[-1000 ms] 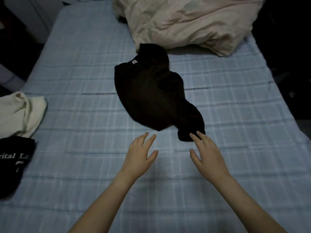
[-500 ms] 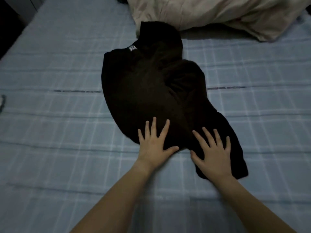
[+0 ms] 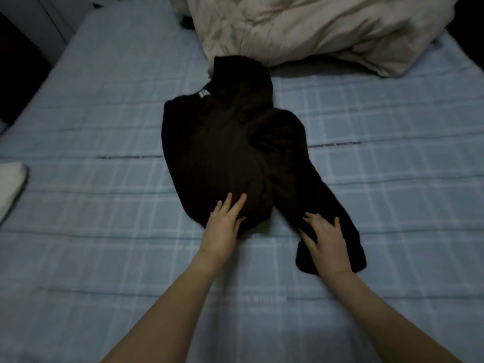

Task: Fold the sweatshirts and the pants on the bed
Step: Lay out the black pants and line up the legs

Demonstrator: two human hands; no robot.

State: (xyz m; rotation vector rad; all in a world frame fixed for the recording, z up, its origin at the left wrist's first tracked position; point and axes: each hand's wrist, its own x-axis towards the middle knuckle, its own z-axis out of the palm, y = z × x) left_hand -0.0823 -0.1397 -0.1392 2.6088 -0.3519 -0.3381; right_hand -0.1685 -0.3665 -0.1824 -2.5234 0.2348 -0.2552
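The bed (image 3: 104, 121), covered in a pale blue checked sheet, fills nearly the whole view, and the black sweatshirt (image 3: 222, 153) lies on it about midway across. Everything else is placed from that sweatshirt.

Beyond its far end a crumpled beige duvet (image 3: 327, 30) is heaped on the bed, and the top of the sweatshirt just meets the duvet's near edge.

The sweatshirt is roughly gathered rather than flat. Its body forms a rounded dark mass, and one sleeve (image 3: 314, 195) runs from its right side diagonally towards the person, ending in a cuff on the sheet.

Two bare forearms reach in from the near edge. The left hand (image 3: 222, 229) rests on the near hem of the sweatshirt's body with its grip open, fingers straight and laid flat on the cloth, pointing away from the person. The right hand (image 3: 327, 242) lies on the lower part of the sleeve, near the cuff, also with an open grip, fingers spread and pressed flat on the fabric. They are slightly blurred.

Well to the left of the sweatshirt, cut by the frame edge, sits a cream cloth (image 3: 10, 184).

A small white label (image 3: 204, 93) shows at the sweatshirt's neckline, on its far left side.
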